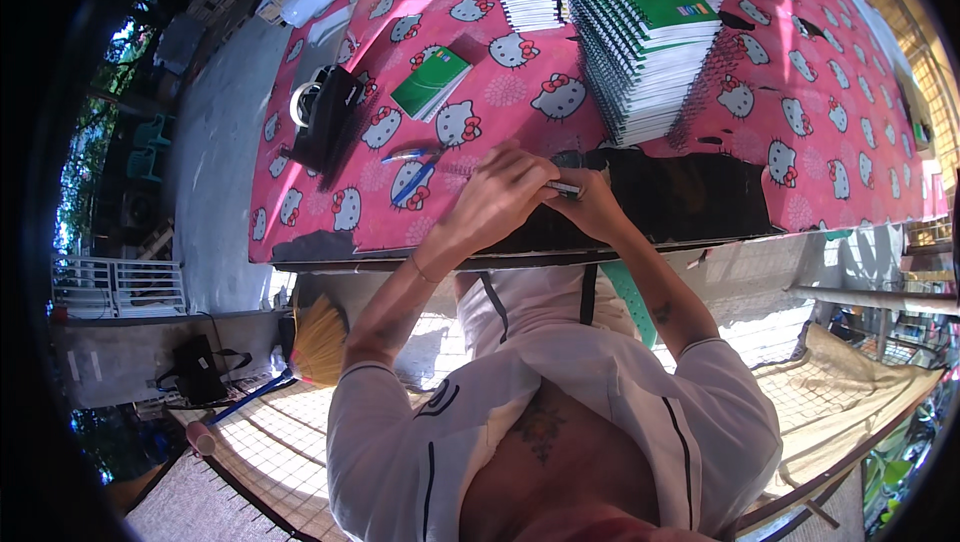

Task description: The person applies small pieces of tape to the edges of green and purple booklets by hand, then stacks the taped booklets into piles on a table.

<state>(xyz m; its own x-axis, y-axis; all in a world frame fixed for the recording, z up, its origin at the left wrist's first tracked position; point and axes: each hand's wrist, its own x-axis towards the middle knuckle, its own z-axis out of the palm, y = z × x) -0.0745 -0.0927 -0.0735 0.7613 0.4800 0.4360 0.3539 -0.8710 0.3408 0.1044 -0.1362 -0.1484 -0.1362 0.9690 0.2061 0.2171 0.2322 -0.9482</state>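
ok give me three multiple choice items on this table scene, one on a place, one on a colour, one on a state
1. Where does the single green notebook lie?
A. on the pink tablecloth, left of the tall stack of notebooks
B. on top of the stack
C. on the floor

2. What colour is the top cover of the tall stack?
A. red
B. green
C. yellow

3. How do the hands stand?
A. apart, at the table's two ends
B. both in the lap
C. close together at the table's near edge, on a small pen-like thing

Key: 1 A, it lies alone on the cloth left of the stack. 2 B, the top cover is green. 3 C, the left hand and right hand meet around the thin object.
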